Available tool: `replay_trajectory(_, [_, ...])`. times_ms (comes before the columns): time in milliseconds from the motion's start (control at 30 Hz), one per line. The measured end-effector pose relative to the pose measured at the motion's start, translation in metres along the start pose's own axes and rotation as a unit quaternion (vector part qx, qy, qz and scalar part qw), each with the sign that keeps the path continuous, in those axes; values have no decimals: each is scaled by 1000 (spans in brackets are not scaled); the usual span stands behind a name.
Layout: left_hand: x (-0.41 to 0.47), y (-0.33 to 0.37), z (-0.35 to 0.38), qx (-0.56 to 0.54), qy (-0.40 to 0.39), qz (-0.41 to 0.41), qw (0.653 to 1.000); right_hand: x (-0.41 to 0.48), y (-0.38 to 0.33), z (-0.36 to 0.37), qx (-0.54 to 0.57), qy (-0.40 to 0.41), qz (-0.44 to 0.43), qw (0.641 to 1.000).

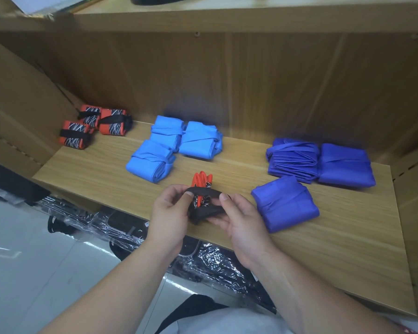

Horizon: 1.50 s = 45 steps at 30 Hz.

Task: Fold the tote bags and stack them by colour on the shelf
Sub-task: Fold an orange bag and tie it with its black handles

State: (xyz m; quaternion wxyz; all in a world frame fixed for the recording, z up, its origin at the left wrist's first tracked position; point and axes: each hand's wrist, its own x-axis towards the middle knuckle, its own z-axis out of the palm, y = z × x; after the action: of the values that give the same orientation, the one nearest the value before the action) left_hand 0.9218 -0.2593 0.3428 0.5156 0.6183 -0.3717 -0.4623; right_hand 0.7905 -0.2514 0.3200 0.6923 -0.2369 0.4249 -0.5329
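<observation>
Over the front edge of the wooden shelf (106, 172), both my hands hold a rolled red-and-black tote bag (202, 183). My left hand (169, 213) pinches one end of its black strap, and my right hand (241, 220) pinches the other end while cupping the bundle from below. Three folded red-and-black bags (94, 125) lie at the back left. In the middle of the shelf lie three folded light blue bags (174, 147). Three folded dark blue bags (319, 174) lie on the right.
The shelf's back panel and side walls (22, 104) close it in, and an upper shelf board (227, 18) runs overhead. Below the shelf edge, black goods in clear plastic wrap (121, 227) lie on the pale floor.
</observation>
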Motion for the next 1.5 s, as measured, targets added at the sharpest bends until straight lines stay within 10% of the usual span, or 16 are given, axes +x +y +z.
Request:
replay_trajectory(1033, [-3, 0, 4, -57, -137, -75, 986, 4, -7, -19, -121, -38, -62, 990])
replay_trajectory(1500, [-13, 0, 13, -82, -124, -95, 984, 9, 5, -12, -281, 74, -175, 941])
